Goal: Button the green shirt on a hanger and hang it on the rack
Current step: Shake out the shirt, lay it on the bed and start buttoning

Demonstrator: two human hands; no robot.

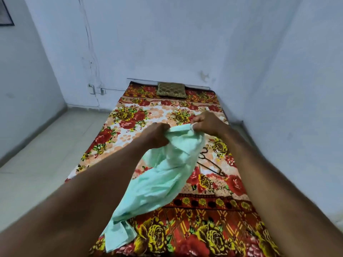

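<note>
Floral-sheeted bed [130,119], brown-gold cushion [171,89] at its far end, dark hanger [213,167] lying flat near the middle

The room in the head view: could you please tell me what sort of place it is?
Probably a simple bedroom: a low, floral-covered bed, a small brown cushion at its far end, and bare pale walls around a tiled floor.

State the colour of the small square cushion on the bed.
The cushion is olive-gold; head view.
</note>
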